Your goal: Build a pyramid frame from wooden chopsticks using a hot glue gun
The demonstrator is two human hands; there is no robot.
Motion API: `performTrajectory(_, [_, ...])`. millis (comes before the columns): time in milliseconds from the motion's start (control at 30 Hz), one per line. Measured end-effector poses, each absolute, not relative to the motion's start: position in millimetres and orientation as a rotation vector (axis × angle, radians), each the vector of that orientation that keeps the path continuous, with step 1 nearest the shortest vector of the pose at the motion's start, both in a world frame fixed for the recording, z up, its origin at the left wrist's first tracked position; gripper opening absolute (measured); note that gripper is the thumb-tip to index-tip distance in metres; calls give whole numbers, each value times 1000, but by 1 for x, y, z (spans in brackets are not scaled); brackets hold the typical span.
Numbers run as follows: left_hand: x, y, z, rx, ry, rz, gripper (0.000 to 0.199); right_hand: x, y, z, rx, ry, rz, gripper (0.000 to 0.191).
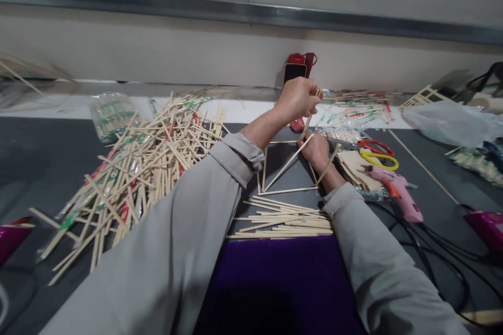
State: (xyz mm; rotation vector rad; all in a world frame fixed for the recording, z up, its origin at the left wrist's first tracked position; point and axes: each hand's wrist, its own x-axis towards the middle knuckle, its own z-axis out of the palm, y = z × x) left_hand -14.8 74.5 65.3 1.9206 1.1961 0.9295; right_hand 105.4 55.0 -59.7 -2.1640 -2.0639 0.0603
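Note:
A frame of wooden chopsticks [288,190] lies on the dark mat, with a square base and sticks rising from its corners. My left hand [296,99] is raised over its far side, fingers pinched around the upper part of a chopstick [307,126] that stands nearly upright. Lower down, my right hand [316,149] is closed at the far right corner, by the foot of that stick; its fingertips are partly hidden. A slanted chopstick [290,161] passes in front of my right hand. Several loose chopsticks [281,222] lie just nearer to me.
On the left is a big heap of chopsticks [157,159], some in wrappers. To the right are scissors [379,154], a pink glue gun [398,191] and black cables [424,256]. A red-and-black object [295,68] stands against the wall. A plastic bag [451,120] lies far right.

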Motion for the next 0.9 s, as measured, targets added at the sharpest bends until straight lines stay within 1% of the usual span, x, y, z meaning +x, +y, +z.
performTrajectory(167, [-16, 74, 64, 1914, 1184, 956, 25, 106, 57, -62, -2156, -2068, 45, 39])
performTrajectory(500, [-13, 82, 61, 1874, 1155, 941, 15, 107, 55, -61, -2156, -2067, 34, 42])
performTrajectory(900, [-11, 82, 62, 1885, 1142, 966, 20, 109, 57, -65, -2127, -2050, 8, 39])
